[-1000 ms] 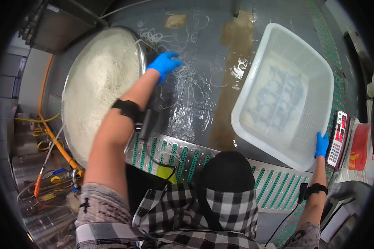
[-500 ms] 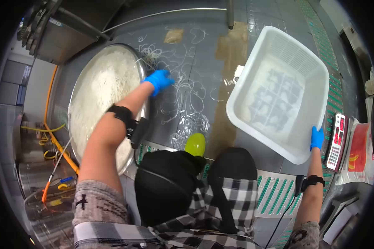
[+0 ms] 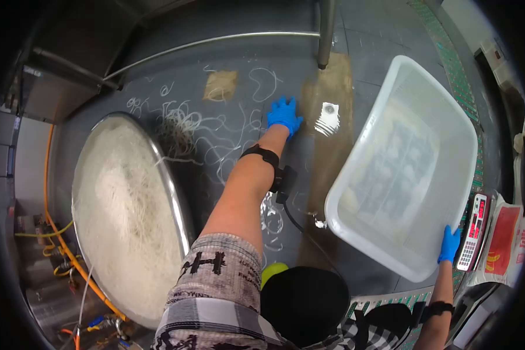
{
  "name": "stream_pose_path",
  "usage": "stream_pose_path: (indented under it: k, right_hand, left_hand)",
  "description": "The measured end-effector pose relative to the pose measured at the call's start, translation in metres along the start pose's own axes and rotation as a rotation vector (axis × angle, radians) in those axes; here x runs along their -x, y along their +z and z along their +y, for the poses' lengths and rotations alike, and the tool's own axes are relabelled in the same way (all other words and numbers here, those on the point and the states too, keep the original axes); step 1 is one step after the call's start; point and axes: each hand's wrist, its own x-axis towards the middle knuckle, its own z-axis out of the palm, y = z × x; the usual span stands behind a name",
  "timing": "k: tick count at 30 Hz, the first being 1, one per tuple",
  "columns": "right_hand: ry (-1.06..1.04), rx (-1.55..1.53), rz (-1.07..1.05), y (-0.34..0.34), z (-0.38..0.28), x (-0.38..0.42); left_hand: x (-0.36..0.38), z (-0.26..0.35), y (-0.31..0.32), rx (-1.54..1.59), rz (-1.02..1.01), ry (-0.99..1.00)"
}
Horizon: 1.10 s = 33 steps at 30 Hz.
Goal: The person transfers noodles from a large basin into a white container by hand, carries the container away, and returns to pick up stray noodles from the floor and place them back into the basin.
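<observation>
My left hand [image 3: 284,116], in a blue glove, reaches out over the grey floor [image 3: 297,169] with its fingers spread and nothing in it. Thin white noodles [image 3: 181,125] lie strewn on the floor to its left, thickest in a clump beside the basin. My right hand [image 3: 449,245], also gloved in blue, grips the near right rim of a large white plastic basket [image 3: 361,224]. The basket is tilted; no contents can be made out in it. At the left stands a wide round metal basin [image 3: 172,181] filled with pale noodles [image 3: 125,204].
A scale with red digits [image 3: 472,230] and a red-and-white sack [image 3: 504,239] stand right of the basket. A metal table leg [image 3: 326,35] and crossbar [image 3: 216,42] are ahead. Green-slotted drain grating [image 3: 385,300] runs nearby. A yellow-green object [image 3: 272,271] lies by my knee.
My left hand has moved right and away from the basin, and its fingers have spread. My right hand stays on the basket rim. The view has shifted with my head.
</observation>
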Motion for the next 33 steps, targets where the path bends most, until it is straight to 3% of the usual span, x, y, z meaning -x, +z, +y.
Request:
stream_pose_path:
  k: [3, 6, 12, 14, 15, 17, 18, 20, 21, 23, 25, 27, 31, 33]
  right_hand:
    - [-0.003, 0.015, 0.027, 0.001, -0.001, 0.004]
    - [0.036, -0.019, 0.014, 0.002, 0.007, 0.000]
    - [0.079, -0.047, 0.000, 0.004, 0.009, -0.001]
    - [0.140, -0.028, 0.020, 0.003, 0.010, -0.003]
    - [0.142, -0.021, 0.019, 0.003, 0.010, -0.004]
    - [0.140, -0.015, 0.026, 0.002, 0.012, -0.003]
    - [0.143, -0.011, 0.026, 0.002, 0.013, -0.003]
    - [0.116, -0.004, 0.019, 0.002, 0.016, -0.004]
    - [0.123, -0.003, 0.016, 0.002, 0.015, -0.003]
    - [0.066, -0.022, -0.010, 0.004, 0.008, -0.001]
    - [0.081, -0.039, 0.020, 0.007, 0.006, -0.001]
    - [0.126, -0.002, 0.007, 0.009, -0.004, 0.003]
    - [0.024, 0.028, 0.092, 0.016, -0.005, 0.003]
    - [0.052, -0.041, 0.077, 0.018, -0.027, 0.012]
  left_hand:
    - [-0.032, -0.002, -0.001, -0.115, 0.100, 0.039]
    - [-0.049, -0.037, -0.006, -0.272, 0.037, 0.034]
    - [-0.047, -0.185, -0.016, -0.351, 0.110, -0.806]
    - [-0.024, -0.202, -0.044, -0.142, 0.124, -1.027]
    - [-0.018, -0.218, -0.043, -0.142, 0.116, -1.028]
    - [-0.011, -0.243, -0.034, 0.191, 0.285, -1.141]
    - [-0.008, -0.239, -0.039, 0.189, 0.281, -1.141]
    - [0.000, -0.225, -0.061, -0.559, -0.461, -0.641]
    - [-0.004, -0.226, -0.050, -0.566, -0.465, -0.640]
    - [-0.017, -0.226, -0.009, 0.005, 0.164, -0.926]
    - [-0.015, -0.183, 0.009, -0.107, 0.150, -0.816]
    - [0.003, -0.133, 0.029, -0.275, 0.213, -0.563]
    - [0.068, -0.063, 0.060, -0.057, 0.141, -0.213]
    - [0.110, -0.058, 0.088, 0.073, 0.151, -0.122]
